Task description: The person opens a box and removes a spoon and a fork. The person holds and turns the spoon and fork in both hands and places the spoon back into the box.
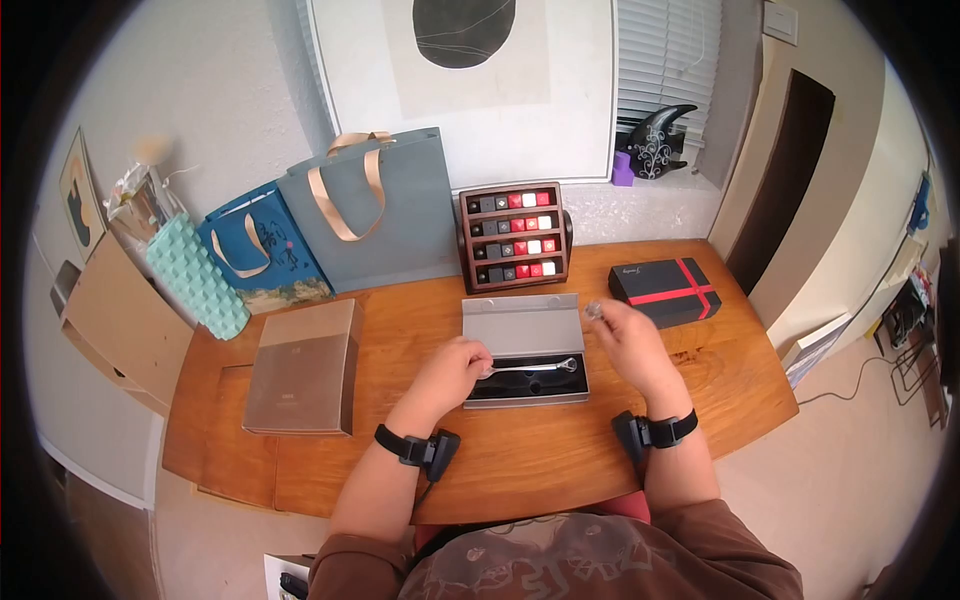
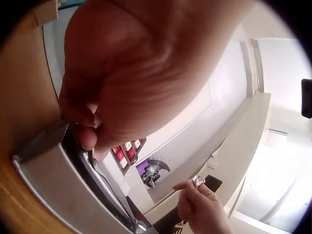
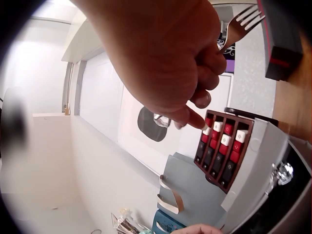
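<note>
My left hand (image 1: 443,372) is over the left end of an open grey box (image 1: 520,326) with a black lining. Its fingertips pinch one end of a slim silver utensil (image 1: 530,368); a faceted clear knob (image 3: 282,173) tips the other end. The pinched end is hidden by the fingers, so I cannot tell what kind of utensil it is. To the right, my right hand (image 1: 632,345) is raised beside the box lid and grips a silver fork (image 3: 237,30). In the right wrist view the fork's tines stick out on one side of the hand, its clear knob (image 3: 162,120) on the other.
Behind the box stands a wooden rack (image 1: 515,238) of red, white and dark cubes. A black box with red ribbon (image 1: 665,288) lies at right, a brown box (image 1: 305,365) at left. Gift bags (image 1: 385,210) and a turquoise vase (image 1: 200,275) line the back left.
</note>
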### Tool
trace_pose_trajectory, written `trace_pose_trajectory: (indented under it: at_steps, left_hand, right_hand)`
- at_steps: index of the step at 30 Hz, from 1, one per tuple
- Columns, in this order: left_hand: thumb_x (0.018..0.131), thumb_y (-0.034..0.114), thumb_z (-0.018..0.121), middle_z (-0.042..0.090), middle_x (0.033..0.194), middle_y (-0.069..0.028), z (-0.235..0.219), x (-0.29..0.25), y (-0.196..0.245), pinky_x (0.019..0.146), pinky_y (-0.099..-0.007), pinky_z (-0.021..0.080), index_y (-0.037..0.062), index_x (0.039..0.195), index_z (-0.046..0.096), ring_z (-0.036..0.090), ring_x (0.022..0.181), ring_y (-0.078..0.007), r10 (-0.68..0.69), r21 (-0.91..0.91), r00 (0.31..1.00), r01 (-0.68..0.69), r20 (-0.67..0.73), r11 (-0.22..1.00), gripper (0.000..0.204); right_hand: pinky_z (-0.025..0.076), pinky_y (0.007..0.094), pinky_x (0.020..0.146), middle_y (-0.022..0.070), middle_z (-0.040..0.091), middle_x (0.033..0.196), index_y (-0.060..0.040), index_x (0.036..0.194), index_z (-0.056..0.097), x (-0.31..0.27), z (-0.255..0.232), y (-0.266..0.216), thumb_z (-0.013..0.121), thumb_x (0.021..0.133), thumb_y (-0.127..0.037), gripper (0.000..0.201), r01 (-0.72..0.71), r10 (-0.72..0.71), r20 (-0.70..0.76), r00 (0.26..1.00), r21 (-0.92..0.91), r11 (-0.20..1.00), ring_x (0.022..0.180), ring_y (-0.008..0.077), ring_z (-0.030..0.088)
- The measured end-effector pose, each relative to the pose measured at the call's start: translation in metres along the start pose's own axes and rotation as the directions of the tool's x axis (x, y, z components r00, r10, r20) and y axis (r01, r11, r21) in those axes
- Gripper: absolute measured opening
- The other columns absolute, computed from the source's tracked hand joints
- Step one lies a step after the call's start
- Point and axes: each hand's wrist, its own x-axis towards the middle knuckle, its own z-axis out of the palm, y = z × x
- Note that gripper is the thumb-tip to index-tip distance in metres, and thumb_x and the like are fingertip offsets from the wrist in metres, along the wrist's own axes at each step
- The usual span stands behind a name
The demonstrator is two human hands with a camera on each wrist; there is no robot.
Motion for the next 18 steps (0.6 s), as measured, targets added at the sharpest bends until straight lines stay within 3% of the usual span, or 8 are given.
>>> trace_pose_trajectory:
  at_steps: [2,5,14,16,18]
  left_hand:
    - [0.084,0.005,0.059,0.057,0.082,-0.0104,0.003,-0.001,0.001,0.070,-0.0299,0.045,-0.0010,0.087,0.062,0.056,0.076,-0.0204,0.055,0.036,0.998,-0.054,-0.019,0.998,0.008]
    - [0.082,0.004,0.061,0.053,0.084,-0.0102,0.005,-0.004,0.008,0.072,-0.0308,0.045,-0.0001,0.086,0.062,0.054,0.078,-0.0224,0.021,0.027,0.999,-0.021,-0.032,0.999,0.006]
    - [0.079,0.008,0.067,0.053,0.087,-0.0093,0.010,-0.006,0.008,0.073,-0.0327,0.045,0.0024,0.087,0.059,0.054,0.080,-0.0237,0.019,0.057,0.993,-0.012,-0.114,0.998,0.013]
    - [0.078,0.011,0.069,0.052,0.089,-0.0085,0.009,-0.008,0.011,0.073,-0.0342,0.045,0.0050,0.091,0.057,0.054,0.085,-0.0253,0.025,0.205,0.989,0.006,-0.147,0.979,0.018]
    - [0.077,0.012,0.069,0.052,0.090,-0.0084,0.008,-0.009,0.010,0.074,-0.0347,0.045,0.0061,0.092,0.056,0.054,0.086,-0.0258,0.014,0.199,0.989,0.016,-0.148,0.980,0.020]
  right_hand:
    - [0.047,0.0383,0.068,0.0173,0.059,0.084,-0.0031,0.091,0.061,-0.007,0.013,0.013,0.060,0.087,-0.018,0.016,0.034,-0.033,0.041,0.999,-0.012,0.999,0.079,0.0357,0.058]
    - [0.047,0.0397,0.071,0.0133,0.062,0.087,-0.0054,0.089,0.064,-0.014,0.026,0.023,0.066,0.080,-0.017,0.015,0.039,-0.005,0.281,0.960,-0.114,0.993,0.084,0.0328,0.059]
    - [0.047,0.0391,0.068,0.0138,0.062,0.082,-0.0042,0.086,0.063,-0.016,0.036,0.025,0.067,0.078,-0.013,0.012,0.018,0.013,0.308,0.951,-0.099,0.995,0.079,0.0329,0.060]
    - [0.047,0.0383,0.068,0.0138,0.062,0.080,-0.0039,0.086,0.062,-0.016,0.037,0.026,0.067,0.078,-0.012,0.012,0.001,0.022,0.305,0.952,-0.076,0.997,0.078,0.0324,0.060]
    - [0.047,0.0376,0.067,0.0138,0.062,0.079,-0.0036,0.086,0.061,-0.016,0.038,0.030,0.067,0.078,-0.011,0.012,-0.015,0.030,0.302,0.953,-0.053,0.998,0.076,0.0319,0.060]
